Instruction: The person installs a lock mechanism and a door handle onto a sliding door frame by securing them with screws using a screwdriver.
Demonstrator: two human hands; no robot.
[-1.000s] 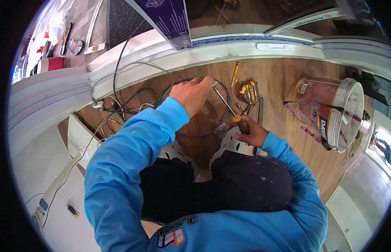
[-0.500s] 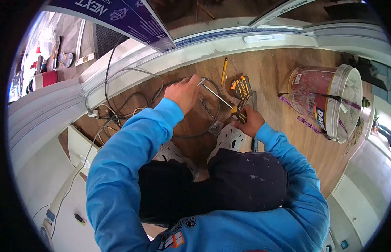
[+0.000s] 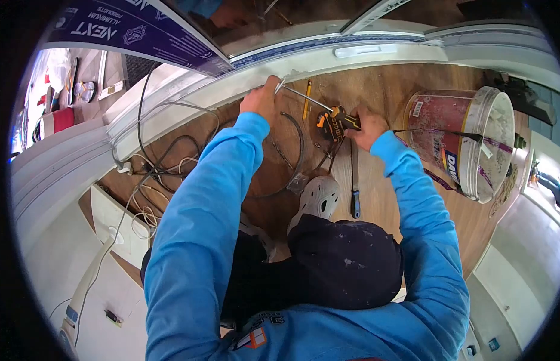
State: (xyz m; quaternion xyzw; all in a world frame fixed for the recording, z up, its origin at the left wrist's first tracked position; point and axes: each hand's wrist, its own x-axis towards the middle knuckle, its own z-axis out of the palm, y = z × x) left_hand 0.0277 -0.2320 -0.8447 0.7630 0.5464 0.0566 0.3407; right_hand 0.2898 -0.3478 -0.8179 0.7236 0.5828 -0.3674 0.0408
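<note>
My right hand [image 3: 370,127] is closed round the black and yellow handle of a screwdriver [image 3: 348,120]. The shaft points left to my left hand [image 3: 261,100], whose fingers pinch a small light metal-looking piece [image 3: 280,86] at the tip; its kind is too small to tell. Just below the handle lies a black and yellow tape measure [image 3: 334,126]. A yellow pencil [image 3: 306,111] rests on the floor under the shaft. Below my right hand is a long flat tool with a blue handle [image 3: 355,203], perhaps a file.
Dark cables [image 3: 184,144] loop across the wooden floor at the left. A paint-smeared bucket [image 3: 433,123] lies tilted at the right. Along the top runs the door track [image 3: 328,41], beside a purple-wrapped panel [image 3: 135,33]. My white clog [image 3: 319,195] is below the tools.
Both hands have moved up in the view, toward the door sill, with the screwdriver still between them. The view has shifted slightly, and more of the blue-handled tool shows.
</note>
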